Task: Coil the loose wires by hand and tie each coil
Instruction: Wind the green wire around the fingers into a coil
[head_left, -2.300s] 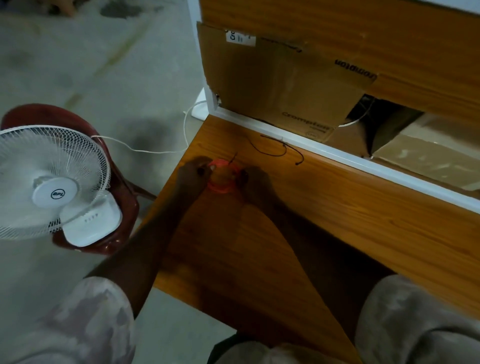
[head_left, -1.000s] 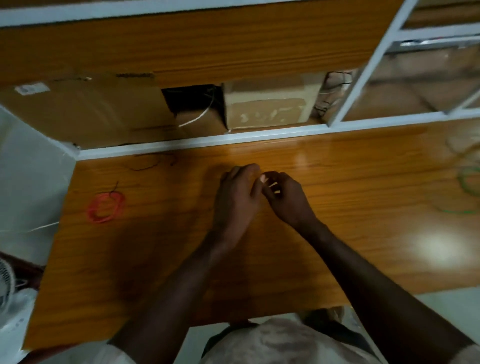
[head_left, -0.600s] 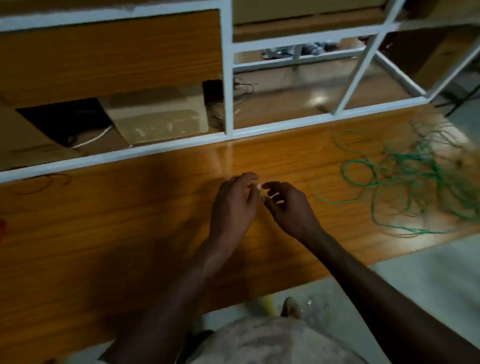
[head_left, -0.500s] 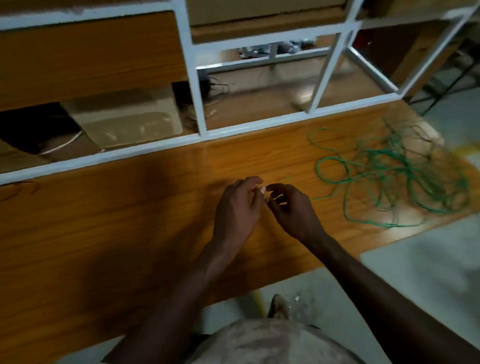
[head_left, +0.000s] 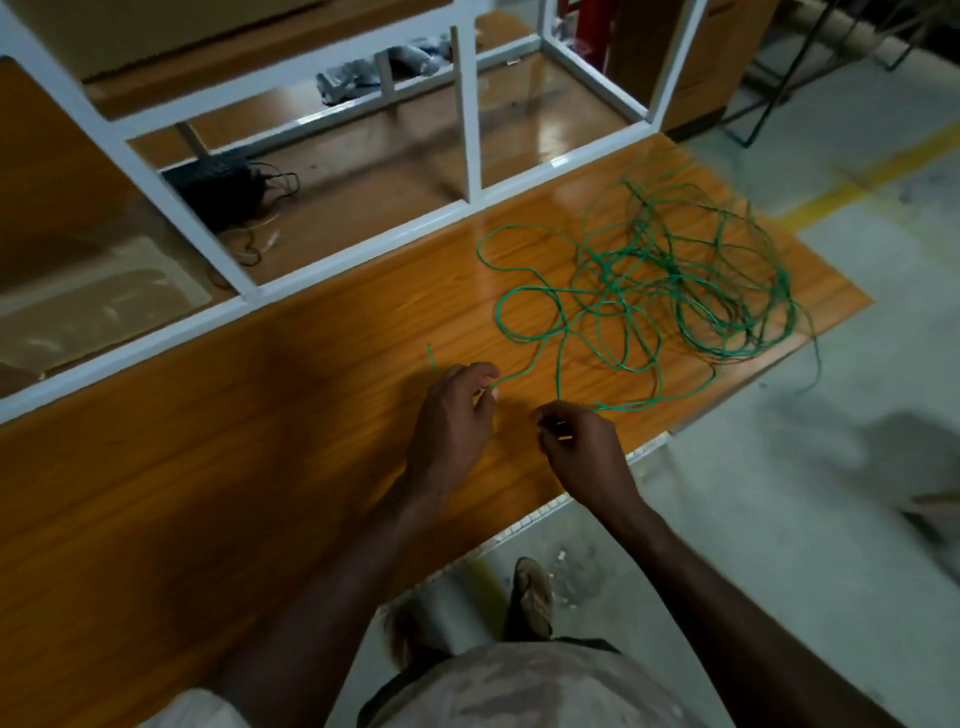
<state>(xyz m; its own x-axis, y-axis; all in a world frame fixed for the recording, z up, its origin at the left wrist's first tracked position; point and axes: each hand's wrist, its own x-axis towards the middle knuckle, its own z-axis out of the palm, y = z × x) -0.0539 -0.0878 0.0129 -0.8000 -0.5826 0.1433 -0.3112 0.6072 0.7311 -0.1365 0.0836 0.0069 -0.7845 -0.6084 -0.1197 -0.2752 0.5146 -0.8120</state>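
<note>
A long green wire lies in a loose tangle on the right part of the wooden table. One strand runs from the tangle to my left hand, which pinches it near its end; the short tip sticks up past my fingers. My right hand sits just to the right with its fingers curled, pinching another strand of the same wire that leads back to the tangle. Both hands hover low over the table near its front edge.
A white metal frame rises behind the table, with a lower wooden shelf holding a black device with cords and a cardboard box. Concrete floor with a yellow line lies to the right. My foot stands below the table edge.
My view swung right, from the tied red coil to the green tangle. My hands moved right with it and took hold of the green wire, with nothing visible in them before.
</note>
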